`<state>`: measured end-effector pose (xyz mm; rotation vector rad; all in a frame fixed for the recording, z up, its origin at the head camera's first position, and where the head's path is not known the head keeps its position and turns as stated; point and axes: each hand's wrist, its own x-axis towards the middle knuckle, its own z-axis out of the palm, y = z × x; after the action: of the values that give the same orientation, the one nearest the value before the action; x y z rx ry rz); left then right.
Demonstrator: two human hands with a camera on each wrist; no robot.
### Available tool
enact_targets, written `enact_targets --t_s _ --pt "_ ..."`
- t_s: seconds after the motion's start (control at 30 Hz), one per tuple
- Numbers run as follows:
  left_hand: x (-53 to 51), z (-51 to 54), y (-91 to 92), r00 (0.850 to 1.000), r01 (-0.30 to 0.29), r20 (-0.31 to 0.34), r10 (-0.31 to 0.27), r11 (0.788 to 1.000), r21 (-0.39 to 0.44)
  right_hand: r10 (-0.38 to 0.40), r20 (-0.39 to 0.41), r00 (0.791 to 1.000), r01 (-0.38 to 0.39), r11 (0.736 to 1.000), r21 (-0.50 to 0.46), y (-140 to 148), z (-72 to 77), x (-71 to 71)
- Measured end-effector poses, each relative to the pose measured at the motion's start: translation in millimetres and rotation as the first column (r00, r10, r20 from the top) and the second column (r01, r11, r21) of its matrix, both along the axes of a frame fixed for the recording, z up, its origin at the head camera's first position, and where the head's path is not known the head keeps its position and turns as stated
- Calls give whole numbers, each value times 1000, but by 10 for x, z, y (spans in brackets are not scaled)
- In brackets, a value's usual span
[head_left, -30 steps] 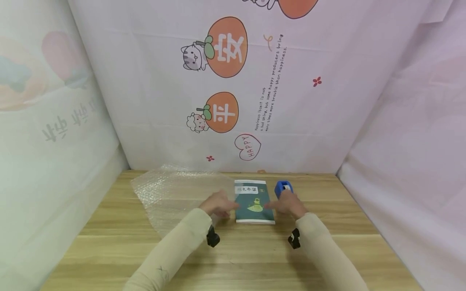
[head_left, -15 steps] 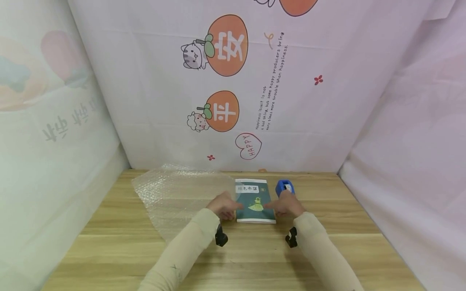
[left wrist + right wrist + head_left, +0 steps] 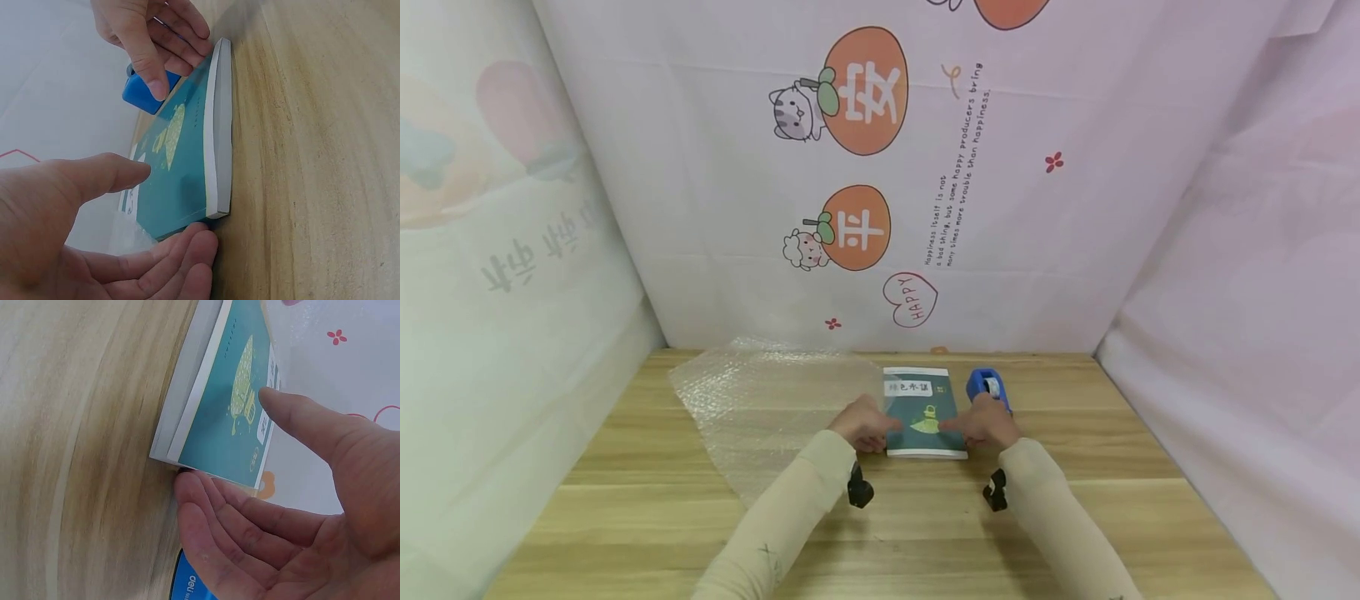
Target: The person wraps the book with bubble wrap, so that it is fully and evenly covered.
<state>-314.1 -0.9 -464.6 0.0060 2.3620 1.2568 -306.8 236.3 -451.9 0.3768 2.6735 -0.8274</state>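
A dark green book [image 3: 925, 442] with white edges lies face up on the wooden table. My left hand [image 3: 859, 423] is at its left side; in the left wrist view, its fingertips touch the edge near a corner and the thumb is over the cover. At the opposite side, my right hand [image 3: 988, 421] has its fingertips against the edge, and its thumb extends above the cover [image 3: 219, 437]. Both hands have thumb and fingers spread apart. Clear bubble wrap [image 3: 767, 400] spreads left of the book, one side reaching the book's left edge.
A blue tape dispenser [image 3: 981, 383] stands beyond my right hand, close to the book's right side. White printed cloth [image 3: 737, 250] hangs behind the wooden table [image 3: 917, 533] and along both sides.
My left hand has moved right, up to the book's left side, and my right hand has shifted slightly left. The book and bubble wrap show no clear movement.
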Motion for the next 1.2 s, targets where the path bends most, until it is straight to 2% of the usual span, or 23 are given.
enact_targets --t_s 0.4,0.6,0.87,1.07,1.2 --pt "-13 -41 -37 999 0 50 -3 998 66 -5 11 1000 6 999 -36 -8 -43 4" --pt "-9 -56 -36 998 -23 60 14 989 145 -4 10 1000 4 997 -82 30 -28 37" --pt "-47 -114 -68 989 -64 144 14 934 350 9 -15 1000 -10 992 -123 118 -14 63" --pt "-65 -110 -91 980 -114 198 31 899 423 12 -14 1000 -14 991 -135 167 3 95" --pt "-71 -111 -98 978 -132 206 45 890 436 11 -5 1000 -12 985 -169 202 -10 98"
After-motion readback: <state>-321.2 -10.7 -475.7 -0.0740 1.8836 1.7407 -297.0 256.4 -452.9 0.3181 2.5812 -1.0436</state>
